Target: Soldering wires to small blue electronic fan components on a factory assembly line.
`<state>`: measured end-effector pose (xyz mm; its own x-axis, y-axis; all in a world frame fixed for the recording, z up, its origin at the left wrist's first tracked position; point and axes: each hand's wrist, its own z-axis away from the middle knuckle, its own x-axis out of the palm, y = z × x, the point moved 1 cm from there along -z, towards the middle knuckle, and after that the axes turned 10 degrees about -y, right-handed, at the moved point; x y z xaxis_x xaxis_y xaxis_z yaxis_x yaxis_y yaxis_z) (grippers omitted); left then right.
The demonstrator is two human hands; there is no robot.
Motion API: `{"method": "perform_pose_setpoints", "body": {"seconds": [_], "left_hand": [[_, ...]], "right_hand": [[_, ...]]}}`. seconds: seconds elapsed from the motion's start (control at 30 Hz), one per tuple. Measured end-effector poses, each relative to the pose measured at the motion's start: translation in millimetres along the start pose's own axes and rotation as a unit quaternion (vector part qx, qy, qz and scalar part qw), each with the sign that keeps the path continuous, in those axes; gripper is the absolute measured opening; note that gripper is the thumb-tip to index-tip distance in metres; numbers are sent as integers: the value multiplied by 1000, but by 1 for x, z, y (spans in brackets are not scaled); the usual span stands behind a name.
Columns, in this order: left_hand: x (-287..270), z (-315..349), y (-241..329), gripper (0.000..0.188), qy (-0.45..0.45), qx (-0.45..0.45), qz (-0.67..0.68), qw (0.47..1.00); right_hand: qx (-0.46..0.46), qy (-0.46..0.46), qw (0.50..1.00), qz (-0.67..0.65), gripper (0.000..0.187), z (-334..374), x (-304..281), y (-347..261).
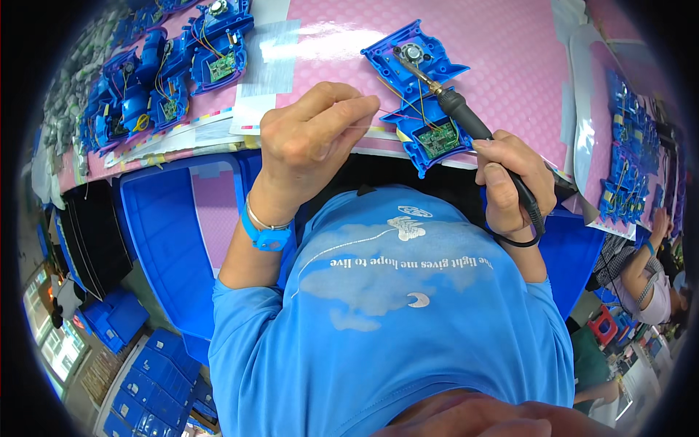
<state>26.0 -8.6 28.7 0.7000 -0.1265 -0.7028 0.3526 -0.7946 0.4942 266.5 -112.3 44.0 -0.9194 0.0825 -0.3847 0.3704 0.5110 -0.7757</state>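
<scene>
On the pink sheet in front of me lies an open blue plastic housing (433, 69), with a round metal speaker (412, 53) at its far end and a green circuit board (439, 140) at its near end. Thin coloured wires run between them. My right hand (513, 178) is closed round the black handle of a soldering iron (466, 116), whose tip is over the housing beside the speaker. Left of the housing, my left hand (317, 135) is closed in a pinch. A thin pinkish wire (397, 114) leads from its fingertips toward the housing.
More blue housings with boards and wires lie at the far left (153, 84) and at the right (628, 149). A blue bin (164, 247) stands under the table's edge at left. Another person's arm (641, 269) shows at the far right.
</scene>
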Motion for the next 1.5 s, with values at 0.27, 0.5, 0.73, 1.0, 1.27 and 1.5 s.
{"method": "perform_pose_setpoints", "body": {"seconds": [0.27,0.5,0.73,1.0,1.27,1.5], "left_hand": [[19,-23,-13,20,32,80,-51,995],[26,-25,-29,14,13,67,-46,997],[28,-24,-31,14,17,70,-48,996],[24,-23,-29,16,-4,59,-45,997],[24,-23,-30,17,-8,59,-46,997],[21,-22,-32,19,-15,62,-47,997]], "right_hand": [[-5,-17,1000,9,26,1,1,3],[-4,-18,1000,7,25,1,1,6],[-2,-28,999,22,25,-2,3,6],[-10,-19,1000,15,26,0,0,3],[-13,-18,999,24,25,-1,0,2],[-5,-22,1000,20,25,2,-2,0]]}}
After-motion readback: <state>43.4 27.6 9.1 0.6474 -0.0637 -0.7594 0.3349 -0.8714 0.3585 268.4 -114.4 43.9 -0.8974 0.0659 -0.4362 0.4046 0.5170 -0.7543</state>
